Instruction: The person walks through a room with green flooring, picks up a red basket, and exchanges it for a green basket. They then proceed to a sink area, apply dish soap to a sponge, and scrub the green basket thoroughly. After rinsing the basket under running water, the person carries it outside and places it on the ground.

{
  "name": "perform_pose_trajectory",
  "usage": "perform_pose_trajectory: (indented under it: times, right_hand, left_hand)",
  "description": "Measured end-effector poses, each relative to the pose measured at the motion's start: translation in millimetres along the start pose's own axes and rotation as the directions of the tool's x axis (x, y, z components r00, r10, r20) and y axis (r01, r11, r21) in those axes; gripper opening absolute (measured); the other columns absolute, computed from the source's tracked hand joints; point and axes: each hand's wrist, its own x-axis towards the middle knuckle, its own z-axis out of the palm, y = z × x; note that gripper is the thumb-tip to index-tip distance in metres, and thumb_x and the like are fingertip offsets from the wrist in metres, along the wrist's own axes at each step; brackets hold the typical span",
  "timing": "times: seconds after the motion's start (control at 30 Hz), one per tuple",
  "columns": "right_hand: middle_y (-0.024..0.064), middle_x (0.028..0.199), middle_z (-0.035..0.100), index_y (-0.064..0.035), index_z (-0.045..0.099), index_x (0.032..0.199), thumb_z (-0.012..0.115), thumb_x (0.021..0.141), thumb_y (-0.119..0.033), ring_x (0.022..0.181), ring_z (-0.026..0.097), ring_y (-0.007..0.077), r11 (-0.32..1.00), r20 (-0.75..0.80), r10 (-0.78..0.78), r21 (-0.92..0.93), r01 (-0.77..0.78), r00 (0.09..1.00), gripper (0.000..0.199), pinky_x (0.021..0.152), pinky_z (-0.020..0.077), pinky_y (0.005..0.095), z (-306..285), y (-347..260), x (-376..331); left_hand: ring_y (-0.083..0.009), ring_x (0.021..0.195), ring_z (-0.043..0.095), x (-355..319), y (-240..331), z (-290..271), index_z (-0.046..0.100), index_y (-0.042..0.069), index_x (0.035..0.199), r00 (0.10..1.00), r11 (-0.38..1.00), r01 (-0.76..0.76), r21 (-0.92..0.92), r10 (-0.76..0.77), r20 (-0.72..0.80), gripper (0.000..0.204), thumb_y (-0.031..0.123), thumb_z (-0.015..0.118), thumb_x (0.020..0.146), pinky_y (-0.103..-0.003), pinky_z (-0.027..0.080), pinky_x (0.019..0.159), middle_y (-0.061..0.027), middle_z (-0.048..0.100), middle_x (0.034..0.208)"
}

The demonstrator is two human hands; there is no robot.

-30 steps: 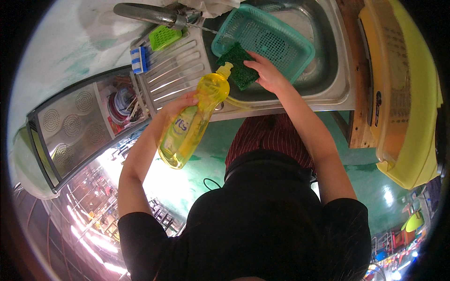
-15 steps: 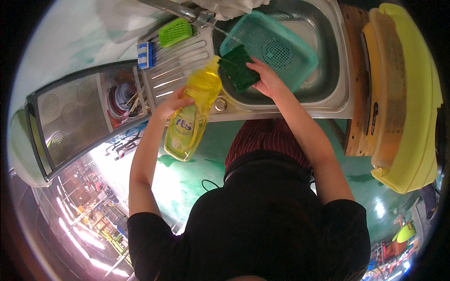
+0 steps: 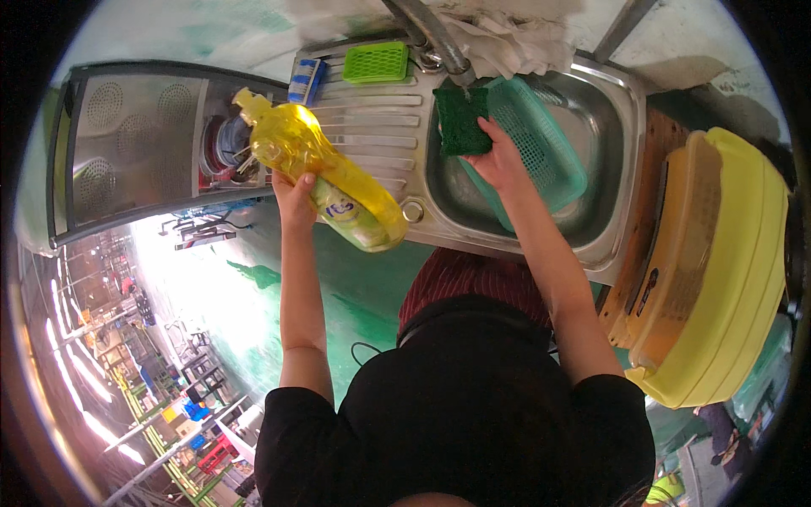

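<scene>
My left hand [image 3: 294,196] is wrapped round a bottle of yellow dish soap [image 3: 325,173], which leans with its spout up and to the left, over the edge of the sink's drainboard. My right hand [image 3: 500,156] grips a dark green scouring pad [image 3: 462,121] just below the end of the metal faucet [image 3: 439,38]. A teal plastic basket [image 3: 553,160] rests tilted in the steel sink [image 3: 610,127], partly behind my right hand and the pad.
On the ribbed drainboard [image 3: 372,118] are a bright green soap dish [image 3: 375,62] and a blue-and-white brush [image 3: 306,82]. A metal rack [image 3: 135,127] with dishes stands to the left. Large yellow plastic tubs [image 3: 726,270] lean at the right. A whitish cloth [image 3: 511,38] lies behind the faucet.
The soap bottle has swung away from the pad, its spout now pointing left. The pad has moved up under the faucet. The whole view has turned and shifted.
</scene>
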Motion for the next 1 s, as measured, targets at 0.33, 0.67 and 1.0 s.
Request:
perform_pose_trajectory:
  times: [0.33,0.67,1.0]
  right_hand:
    - [0.0186,0.117,0.043,-0.0028,0.036,0.116,0.044,0.078,-0.010,0.104,0.045,0.0347,0.978,-0.132,-0.204,-0.069,0.196,0.970,0.039,0.087,0.0381,0.0480,10,-24,-9]
    - [0.0098,0.113,0.046,-0.0088,0.040,0.115,0.045,0.079,-0.010,0.103,0.045,0.0275,0.972,-0.369,-0.204,-0.188,0.143,0.907,0.036,0.084,0.0393,0.0464,-52,-49,-53]
    - [0.0088,0.110,0.046,-0.0085,0.034,0.120,0.046,0.080,-0.010,0.100,0.047,0.0262,0.947,-0.425,-0.261,-0.287,0.144,0.867,0.041,0.080,0.0413,0.0462,-73,-42,-24]
  left_hand:
    - [-0.0164,0.083,0.054,82,-21,24,0.041,-0.002,0.107,0.832,0.822,-0.330,0.465,0.486,-0.268,0.050,-0.005,0.067,0.064,-0.026,0.046,0.074,-0.0096,0.052,0.097]
    - [-0.0182,0.090,0.052,122,-48,0,0.036,-0.003,0.111,0.796,0.757,-0.333,0.562,0.545,-0.262,0.060,0.001,0.071,0.062,-0.029,0.044,0.078,-0.0118,0.049,0.103]
    - [-0.0183,0.080,0.047,39,-103,75,0.046,0.001,0.097,0.940,0.750,-0.280,0.599,0.341,0.011,0.030,0.011,0.059,0.072,-0.030,0.037,0.075,-0.0086,0.048,0.087]
